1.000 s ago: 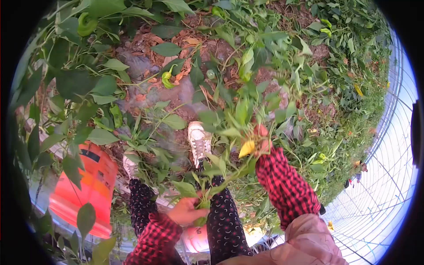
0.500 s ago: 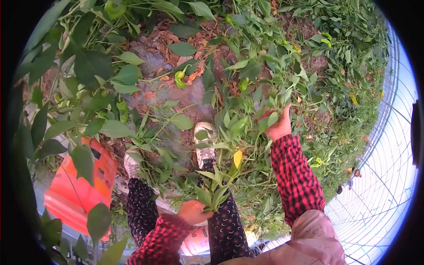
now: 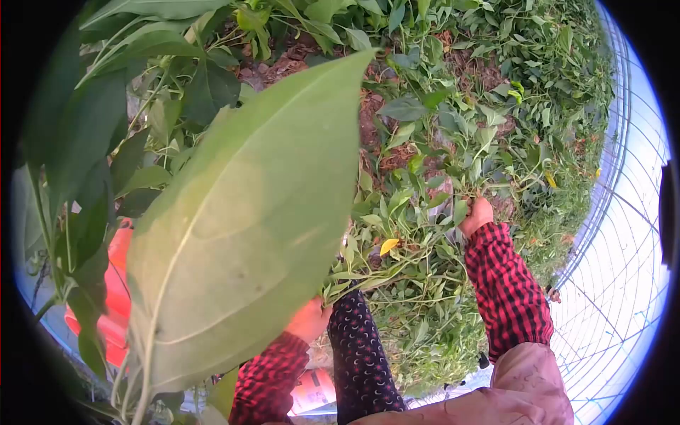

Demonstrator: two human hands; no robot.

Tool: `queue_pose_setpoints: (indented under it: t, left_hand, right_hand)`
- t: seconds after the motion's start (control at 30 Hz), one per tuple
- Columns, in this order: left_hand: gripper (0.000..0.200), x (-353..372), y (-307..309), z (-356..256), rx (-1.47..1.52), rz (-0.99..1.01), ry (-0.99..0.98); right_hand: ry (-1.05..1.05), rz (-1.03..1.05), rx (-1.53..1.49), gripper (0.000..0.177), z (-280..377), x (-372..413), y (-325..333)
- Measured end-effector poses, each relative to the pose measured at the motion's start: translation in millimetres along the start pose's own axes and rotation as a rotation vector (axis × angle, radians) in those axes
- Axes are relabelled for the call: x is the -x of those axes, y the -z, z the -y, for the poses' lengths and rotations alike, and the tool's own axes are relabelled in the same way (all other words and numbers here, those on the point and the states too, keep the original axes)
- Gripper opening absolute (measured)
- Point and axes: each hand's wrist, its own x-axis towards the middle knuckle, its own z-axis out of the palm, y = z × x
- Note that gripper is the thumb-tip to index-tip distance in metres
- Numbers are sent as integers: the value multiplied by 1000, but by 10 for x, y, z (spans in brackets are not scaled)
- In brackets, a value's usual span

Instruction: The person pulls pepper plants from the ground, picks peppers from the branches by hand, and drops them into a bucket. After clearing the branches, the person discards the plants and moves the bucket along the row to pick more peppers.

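Observation:
A large leaf hangs close to the camera and covers much of the left and middle of the view. My left hand shows partly past its lower right edge, closed round leafy green stems. To the right, my right hand is closed on a stem of a pepper plant. A yellow leaf lies among the stems between my hands. Both sleeves are red and black checked.
An orange crate stands at the left, partly behind leaves. Another orange and white container is at the bottom. Dense plants fill the top and right, beside a curved greenhouse wall. My patterned trouser leg is below.
The big leaf has come in front of the camera, hiding my shoes and part of my left hand. My right hand has moved right and slightly down.

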Motion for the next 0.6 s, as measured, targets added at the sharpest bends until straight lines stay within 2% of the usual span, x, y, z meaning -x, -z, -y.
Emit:
queue_pose_setpoints:
  t: [0.03,0.1,0.27,0.33,0.37,0.4,0.43,0.47,0.5,0.53,0.57,0.6]
  left_hand:
    - [34,6,8,2,1,-2,-3]
    - [33,24,25,3,-115,-132,-126]
    - [31,46,-4,-46,-158,-41,-89]
    - [30,64,-50,72,-143,-23,-108]
    - [29,48,-118,285,-264,88,-22]
    - [28,52,-137,432,-383,198,70]
    - [28,58,-69,514,-390,192,74]
    - [27,76,-11,581,-348,118,71]
    - [26,133,-36,595,-296,64,68]
    - [30,109,-74,502,-275,99,88]
    - [30,58,-76,368,-265,100,72]
    - [33,48,-27,212,-158,158,40]
  right_hand:
    - [3,1,0,27,16,25,-7]
    - [-10,-2,69,28,73,63,14]
    - [23,98,227,26,253,-88,130]
    - [135,-95,444,26,354,218,-8]
    - [190,-191,552,28,383,281,-61]
    - [331,-132,892,33,795,-74,253]
    - [647,-187,1641,34,1253,-151,421]
    - [530,-168,878,30,1500,-216,494]
    - [456,-119,634,26,1731,-57,523]
    - [333,-7,468,22,1857,9,559]
    - [348,-18,471,22,1884,79,621]
    - [276,57,394,22,1725,388,519]
